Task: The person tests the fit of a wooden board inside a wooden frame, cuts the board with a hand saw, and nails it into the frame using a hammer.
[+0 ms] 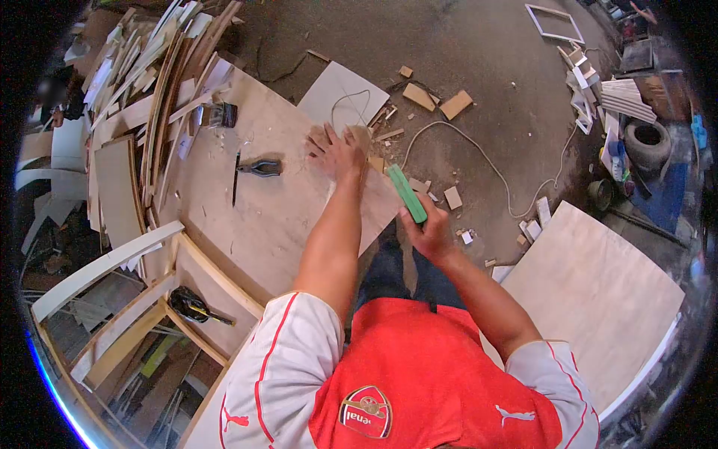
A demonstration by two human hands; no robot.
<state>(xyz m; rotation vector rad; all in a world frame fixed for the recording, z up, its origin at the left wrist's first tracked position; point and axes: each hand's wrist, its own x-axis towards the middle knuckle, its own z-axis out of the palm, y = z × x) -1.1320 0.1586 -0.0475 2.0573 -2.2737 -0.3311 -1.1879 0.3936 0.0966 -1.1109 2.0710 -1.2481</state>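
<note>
Tools on a broad, pale wooden board [269, 224]
Dark-handled metal pliers [251, 168] lie beside a thin, straight black tool [236, 181]; small pale chips [247, 143] lie nearby.

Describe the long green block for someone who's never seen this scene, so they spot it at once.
Start at the large, flat, pale wooden board below the person's spread left hand. Near its right-hand corner, the right hand grips a long, narrow green block. Its solid green sets it apart from the pale, blocky wood offcuts on the floor nearby.
</note>
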